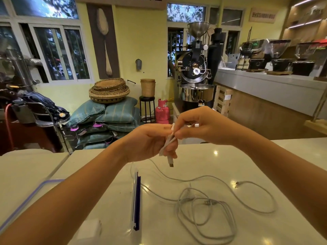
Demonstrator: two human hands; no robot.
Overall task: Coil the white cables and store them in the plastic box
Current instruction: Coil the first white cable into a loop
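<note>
Both hands are held up above the pale glossy counter (247, 156), close together at centre. A thin white cable w/ a USB plug (169, 138) is held betw. them. The left hand (148, 140) has its fingers curled round a few folded strands, its grip clenched on the cable. The same strands are pinched at the top by the right hand (203, 126), w/ thumb & forefinger. The plug end hangs below the left fingers, clear of the counter. A loose tangle of white cables (194, 200) lies uncoiled on the counter at lower right, near the right forearm. One free connector end (237, 183) lies apart, to the right of it. The clear plastic box w/ a dark blue clip (137, 200) sits left of the tangle, by the left forearm. A blue-rimmed clear lid (31, 193) is seen at far left. A white blurred block (92, 228) shows near the bottom edge; what it is can't be told.
</note>
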